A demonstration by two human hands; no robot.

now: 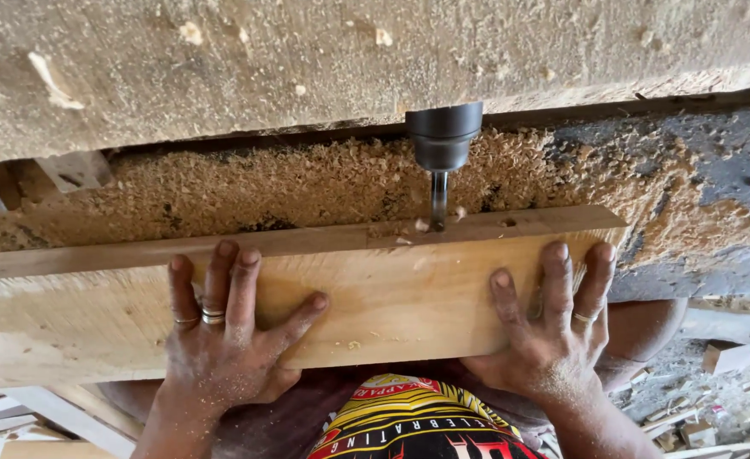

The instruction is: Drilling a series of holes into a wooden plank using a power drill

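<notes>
Wood under both palms: the left hand (222,340) lies flat on the broad face of the pale plank (375,297), fingers spread and reaching up to its top edge, thumb angled out toward the middle. That grip is open and pressing, not wrapped around anything. The right hand (553,331) does the same near the plank's right end, fingers splayed over the face, fingertips at the top edge, palm bearing down; again flat against the board, not closed round it. Rings show on both hands, and sawdust clings to the skin.

Between the two hands, just above the plank's narrow top edge, the drill bit (438,200) meets the wood, with the dark chuck (443,136) right above it. Small chips sit beside the bit where it enters, and to its right on the same edge there is a dark slot (508,223) already cut. So the step in hand looks like boring or mortising into that edge, with the plank held steady against the machine.

Beyond the plank, a thick bed of sawdust (307,183) covers the machine tabletop, and a rough dusty beam (307,59) hangs over the chuck. Wood offcuts (715,399) litter the floor below the right hand.

Next move, by my reading, calls for firm, even pressure from both palms and a straight feed, fingertips kept clear of the bit.
</notes>
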